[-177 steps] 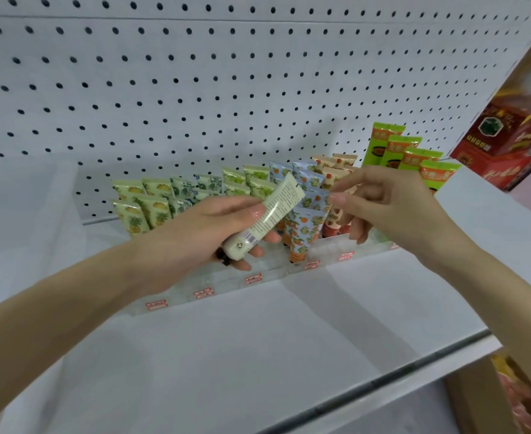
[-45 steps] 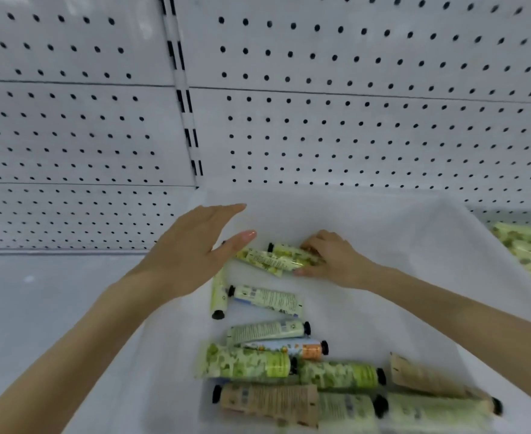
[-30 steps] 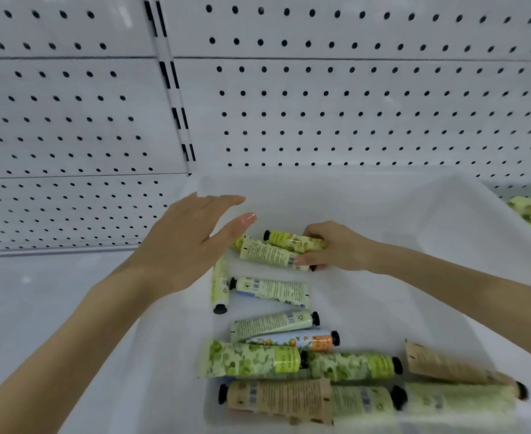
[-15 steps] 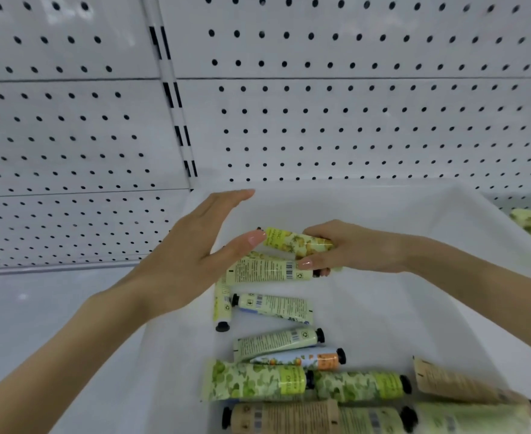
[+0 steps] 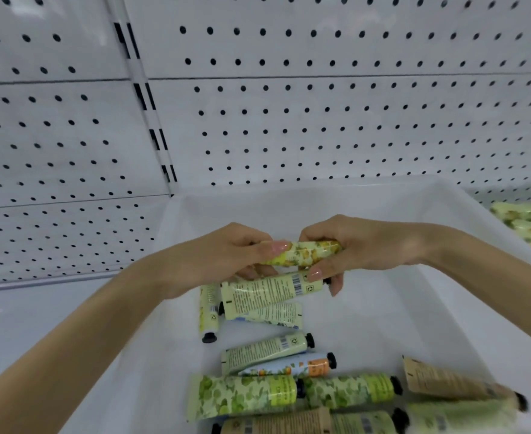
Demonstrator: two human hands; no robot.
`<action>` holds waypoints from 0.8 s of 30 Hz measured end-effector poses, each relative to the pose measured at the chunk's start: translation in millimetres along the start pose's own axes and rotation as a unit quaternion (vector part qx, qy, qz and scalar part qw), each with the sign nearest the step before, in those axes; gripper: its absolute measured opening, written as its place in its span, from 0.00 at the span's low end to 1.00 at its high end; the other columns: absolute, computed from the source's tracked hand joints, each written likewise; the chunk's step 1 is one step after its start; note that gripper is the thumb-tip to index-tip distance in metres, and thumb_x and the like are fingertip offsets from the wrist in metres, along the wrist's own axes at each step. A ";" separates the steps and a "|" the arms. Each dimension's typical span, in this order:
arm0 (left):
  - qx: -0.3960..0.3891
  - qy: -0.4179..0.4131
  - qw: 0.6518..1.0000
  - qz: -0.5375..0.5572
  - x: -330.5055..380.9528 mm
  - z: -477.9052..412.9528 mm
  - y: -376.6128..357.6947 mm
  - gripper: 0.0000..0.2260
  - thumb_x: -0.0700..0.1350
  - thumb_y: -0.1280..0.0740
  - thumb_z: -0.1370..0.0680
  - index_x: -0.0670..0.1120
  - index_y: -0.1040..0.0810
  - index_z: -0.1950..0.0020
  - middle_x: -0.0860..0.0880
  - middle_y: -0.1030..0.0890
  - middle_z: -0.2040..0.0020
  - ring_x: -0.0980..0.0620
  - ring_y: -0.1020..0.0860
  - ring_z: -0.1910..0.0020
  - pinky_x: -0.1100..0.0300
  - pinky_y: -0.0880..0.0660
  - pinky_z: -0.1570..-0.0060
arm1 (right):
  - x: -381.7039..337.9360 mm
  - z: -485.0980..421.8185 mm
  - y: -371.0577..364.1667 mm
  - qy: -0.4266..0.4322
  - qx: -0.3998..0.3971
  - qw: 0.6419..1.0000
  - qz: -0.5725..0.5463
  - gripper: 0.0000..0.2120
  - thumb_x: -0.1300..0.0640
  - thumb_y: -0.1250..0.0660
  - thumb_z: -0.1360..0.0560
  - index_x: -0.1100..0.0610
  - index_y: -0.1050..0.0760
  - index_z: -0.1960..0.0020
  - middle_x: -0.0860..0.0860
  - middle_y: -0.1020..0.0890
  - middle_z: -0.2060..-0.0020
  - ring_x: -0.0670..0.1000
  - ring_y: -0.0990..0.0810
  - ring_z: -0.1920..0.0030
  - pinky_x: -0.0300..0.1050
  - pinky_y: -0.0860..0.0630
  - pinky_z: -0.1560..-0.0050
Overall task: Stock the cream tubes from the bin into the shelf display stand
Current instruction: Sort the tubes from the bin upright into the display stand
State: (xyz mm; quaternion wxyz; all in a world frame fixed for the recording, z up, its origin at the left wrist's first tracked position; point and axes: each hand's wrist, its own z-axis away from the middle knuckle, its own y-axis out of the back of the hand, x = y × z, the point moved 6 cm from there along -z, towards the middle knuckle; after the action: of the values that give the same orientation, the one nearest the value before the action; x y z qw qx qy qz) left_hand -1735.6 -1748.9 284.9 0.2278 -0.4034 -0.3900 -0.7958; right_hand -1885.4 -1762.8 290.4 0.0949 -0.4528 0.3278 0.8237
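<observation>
Since half a second ago, the left hand (image 5: 226,261) is brought in from its open pose and is closed on one end of a yellow-patterned tube (image 5: 304,253). The other end is pinched by the right hand (image 5: 364,245), and the tube is held level above the far end of the bin (image 5: 430,308). A pale tube (image 5: 270,292) is touched just beneath by the right thumb; whether it is gripped cannot be told. Many loose tubes (image 5: 245,396) are left in the bin, so most stocking is judged to remain. Some stocked tubes (image 5: 530,227) are glimpsed toward the right end of the shelf (image 5: 23,324).
</observation>
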 end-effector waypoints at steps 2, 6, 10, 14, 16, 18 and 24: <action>-0.021 0.001 1.000 0.007 -2.6 1.2 -1.8 0.14 0.61 0.38 0.29 0.54 0.19 0.58 0.56 0.16 0.58 0.62 0.22 0.62 0.73 0.30 0.66 | 2.3 -1.6 -3.8 -0.011 -0.021 0.999 -0.029 0.07 0.58 0.31 0.26 0.60 0.26 0.50 0.60 0.18 0.55 0.55 0.16 0.60 0.45 0.19 0.58; -0.039 0.009 0.999 0.030 -8.6 2.8 -2.1 0.15 0.60 0.36 0.29 0.50 0.19 0.55 0.51 0.17 0.57 0.58 0.23 0.62 0.70 0.30 0.68 | 1.8 -2.9 -3.4 -0.007 -0.014 0.998 -0.067 0.07 0.63 0.31 0.27 0.62 0.25 0.49 0.58 0.16 0.54 0.58 0.16 0.57 0.44 0.19 0.58; -0.047 0.006 0.995 0.085 -8.3 3.3 -2.1 0.17 0.56 0.35 0.29 0.45 0.20 0.49 0.53 0.19 0.61 0.58 0.22 0.64 0.66 0.26 0.65 | -0.1 1.4 4.5 0.018 0.027 0.995 -0.095 0.10 0.67 0.30 0.29 0.64 0.21 0.48 0.54 0.15 0.55 0.54 0.16 0.55 0.41 0.19 0.57; -0.069 0.004 0.990 0.120 -7.7 7.1 -2.8 0.16 0.54 0.33 0.24 0.43 0.21 0.47 0.47 0.19 0.58 0.50 0.24 0.61 0.55 0.25 0.56 | -2.2 5.6 13.0 0.026 0.072 0.989 -0.128 0.08 0.66 0.30 0.29 0.61 0.19 0.50 0.55 0.14 0.55 0.53 0.15 0.57 0.39 0.20 0.59; -0.078 0.011 0.990 0.116 -10.9 6.7 -3.2 0.21 0.54 0.34 0.25 0.40 0.24 0.40 0.41 0.18 0.45 0.40 0.20 0.46 0.44 0.26 0.42 | -4.2 7.8 17.7 0.032 0.101 0.984 -0.140 0.07 0.62 0.30 0.31 0.58 0.17 0.53 0.54 0.14 0.58 0.51 0.16 0.61 0.38 0.20 0.62; -0.092 0.014 0.988 0.121 -11.3 6.4 -4.3 0.22 0.54 0.35 0.25 0.40 0.25 0.38 0.40 0.19 0.42 0.39 0.21 0.43 0.47 0.25 0.42 | -5.7 9.4 21.3 0.039 0.120 0.981 -0.145 0.08 0.59 0.30 0.33 0.58 0.17 0.55 0.54 0.14 0.61 0.49 0.17 0.65 0.37 0.21 0.64; -0.128 0.003 0.982 0.135 -7.1 7.7 -8.2 0.17 0.52 0.31 0.26 0.45 0.21 0.41 0.47 0.16 0.46 0.51 0.18 0.50 0.59 0.20 0.51 | -10.0 8.3 21.4 0.063 0.140 0.975 -0.161 0.10 0.55 0.30 0.32 0.60 0.17 0.54 0.56 0.16 0.62 0.48 0.20 0.68 0.36 0.23 0.66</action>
State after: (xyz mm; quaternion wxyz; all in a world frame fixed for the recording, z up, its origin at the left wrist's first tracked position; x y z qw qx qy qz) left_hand -1733.5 -1737.5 278.4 0.2806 -0.4761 -0.2258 -0.8023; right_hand -1895.1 -1772.5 311.3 0.2673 -0.5330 0.3680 0.7135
